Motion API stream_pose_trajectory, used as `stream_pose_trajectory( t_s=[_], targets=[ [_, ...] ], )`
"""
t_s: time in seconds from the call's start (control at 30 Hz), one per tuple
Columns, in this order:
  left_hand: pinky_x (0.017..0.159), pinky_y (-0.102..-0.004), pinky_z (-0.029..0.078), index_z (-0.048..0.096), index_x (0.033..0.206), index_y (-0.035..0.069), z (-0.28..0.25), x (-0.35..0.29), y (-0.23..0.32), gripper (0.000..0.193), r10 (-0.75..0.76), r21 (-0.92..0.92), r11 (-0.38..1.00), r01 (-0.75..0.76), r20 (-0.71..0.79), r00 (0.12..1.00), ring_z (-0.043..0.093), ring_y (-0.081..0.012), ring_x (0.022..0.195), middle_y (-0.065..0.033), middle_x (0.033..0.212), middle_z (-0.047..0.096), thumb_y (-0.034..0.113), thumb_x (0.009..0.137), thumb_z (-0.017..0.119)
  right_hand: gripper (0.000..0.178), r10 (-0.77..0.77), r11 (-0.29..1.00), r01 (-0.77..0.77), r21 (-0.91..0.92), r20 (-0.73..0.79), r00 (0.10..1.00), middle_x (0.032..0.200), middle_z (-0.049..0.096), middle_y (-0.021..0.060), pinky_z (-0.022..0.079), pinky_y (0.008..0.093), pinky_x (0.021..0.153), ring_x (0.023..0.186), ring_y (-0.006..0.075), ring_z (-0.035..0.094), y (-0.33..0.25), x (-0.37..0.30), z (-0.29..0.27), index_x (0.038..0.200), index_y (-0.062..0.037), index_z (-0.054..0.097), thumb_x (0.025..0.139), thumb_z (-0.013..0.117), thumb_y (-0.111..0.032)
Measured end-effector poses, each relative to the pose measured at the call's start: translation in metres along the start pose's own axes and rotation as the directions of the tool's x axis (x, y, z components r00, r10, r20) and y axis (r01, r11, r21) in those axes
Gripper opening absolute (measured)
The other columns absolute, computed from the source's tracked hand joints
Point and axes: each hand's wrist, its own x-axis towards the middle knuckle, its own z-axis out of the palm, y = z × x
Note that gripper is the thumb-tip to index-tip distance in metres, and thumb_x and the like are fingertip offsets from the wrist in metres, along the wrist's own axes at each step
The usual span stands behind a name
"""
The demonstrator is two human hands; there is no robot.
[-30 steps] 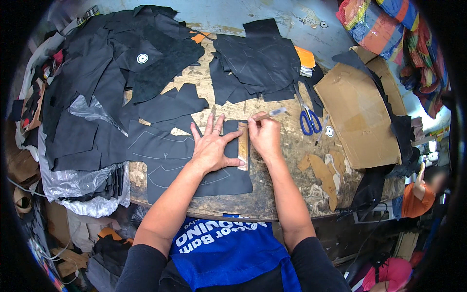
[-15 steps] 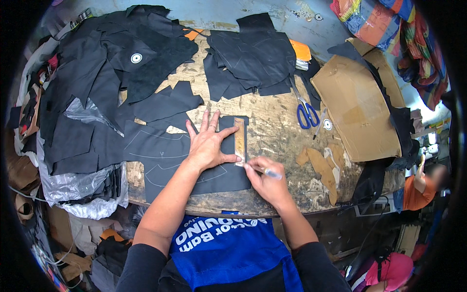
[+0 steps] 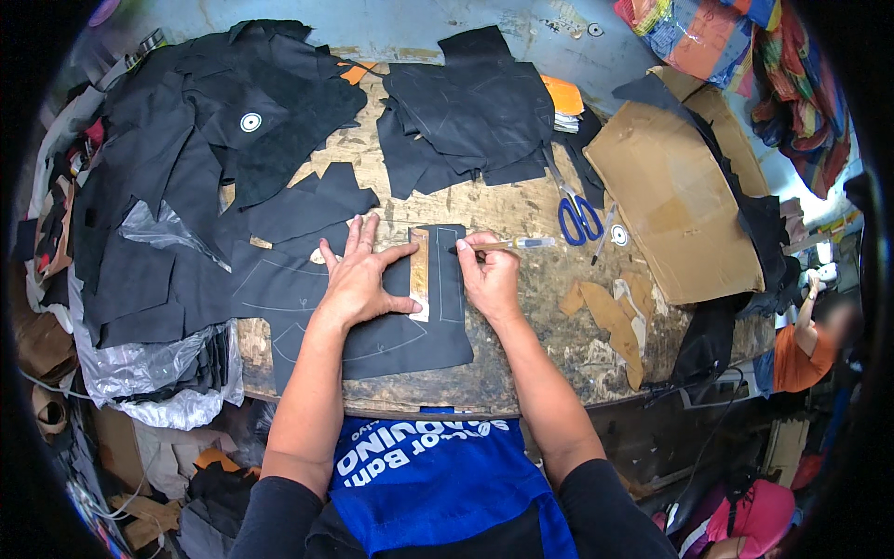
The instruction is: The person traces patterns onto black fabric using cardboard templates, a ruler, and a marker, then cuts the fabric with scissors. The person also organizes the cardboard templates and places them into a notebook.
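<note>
Black sheet (image 3: 396,330) lies flat on the worn wooden table (image 3: 484,211), at its near edge and in front of the person; I view it from above through the head camera. Pale curved outlines mark its left and lower parts, and a narrow upright rectangle (image 3: 451,298) is drawn near its right edge. Left hand (image 3: 358,279): spread wide, palm down, with thumb and forefinger resting on a short brown strip (image 3: 420,270) that lies on the sheet just left of the rectangle. Right hand (image 3: 491,278): closed around a pen (image 3: 531,242), whose clear end points right; its other end is by the upper part of the rectangle, and I cannot tell whether the tip touches the sheet. To the right of this hand, I note blue-handled scissors (image 3: 579,221), a thin stick (image 3: 603,235) and a white disc (image 3: 618,235), with tan scraps (image 3: 610,317) nearer the person. A cardboard box (image 3: 670,200) stands farther right. Beyond the hands I see a stack of black pieces (image 3: 466,112); a larger black pile (image 3: 158,196) covers the table's left side.
</note>
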Motion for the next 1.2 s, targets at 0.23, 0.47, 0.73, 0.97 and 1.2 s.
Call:
stream_pose_trajectory(
  t_s=[0.23, 0.47, 0.73, 0.97, 1.2],
  targets=[
    [0.104, -0.0706, 0.004, 0.060, 0.123, 0.033, 0.002, 0.000, 0.001, 0.091, 0.001, -0.018, 1.000, -0.002, -0.015, 1.000, 0.013, -0.0361, 0.142, -0.0222, 0.151, 0.023, 0.044, 0.038, 0.088, 0.011, 0.012, 0.999, -0.010, 0.049, -0.042, 0.999, 0.072, 0.064, 0.0051, 0.046, 0.0236, 0.058, 0.064, 0.0075, 0.057, 0.003, 0.001, 0.002, 0.085, 0.0031, 0.061, 0.087, 0.064, -0.008],
    [0.103, -0.0716, 0.003, 0.060, 0.124, 0.029, 0.002, 0.000, 0.003, 0.093, 0.003, -0.022, 1.000, -0.003, -0.020, 1.000, 0.010, -0.0365, 0.143, -0.0218, 0.151, 0.021, 0.046, 0.037, 0.088, 0.012, 0.031, 0.999, -0.032, -0.042, -0.012, 0.999, 0.077, 0.066, 0.0073, 0.049, 0.0239, 0.060, 0.067, 0.0094, 0.061, -0.003, -0.001, -0.004, 0.088, 0.0035, 0.061, 0.089, 0.061, -0.009],
    [0.099, -0.0761, 0.003, 0.058, 0.127, 0.029, 0.022, 0.000, 0.014, 0.085, -0.019, 0.005, 1.000, 0.020, -0.108, 0.994, 0.012, -0.0418, 0.141, -0.0221, 0.151, 0.021, 0.050, 0.050, 0.084, 0.020, -0.111, 0.901, 0.136, -0.412, 0.084, 0.990, 0.088, 0.066, 0.0129, 0.048, 0.0391, 0.074, 0.083, 0.0303, 0.060, -0.047, -0.026, 0.008, 0.094, -0.0054, 0.063, 0.075, 0.068, -0.010],
    [0.100, -0.0758, 0.006, 0.038, 0.142, 0.022, 0.025, 0.000, 0.018, 0.110, -0.032, 0.029, 0.999, 0.035, -0.123, 0.992, 0.013, -0.0389, 0.141, -0.0197, 0.151, 0.022, 0.053, 0.047, 0.084, 0.030, 0.066, 0.932, -0.045, -0.361, 0.046, 0.997, 0.084, 0.059, 0.0129, 0.046, 0.0410, 0.068, 0.078, 0.0332, 0.057, -0.047, -0.023, 0.007, 0.089, -0.0073, 0.057, 0.061, 0.068, -0.003],
    [0.106, -0.0671, 0.012, 0.044, 0.137, 0.012, 0.007, -0.003, 0.016, 0.102, -0.049, -0.065, 0.997, 0.037, -0.211, 0.976, 0.019, -0.0379, 0.140, -0.0224, 0.149, 0.026, 0.049, 0.052, 0.084, 0.031, 0.221, 0.975, -0.216, 0.050, -0.247, 0.943, 0.087, 0.059, 0.0064, 0.049, 0.0306, 0.075, 0.082, 0.0186, 0.058, -0.018, -0.041, -0.113, 0.089, -0.0050, 0.058, 0.060, 0.068, 0.003]
  ],
)
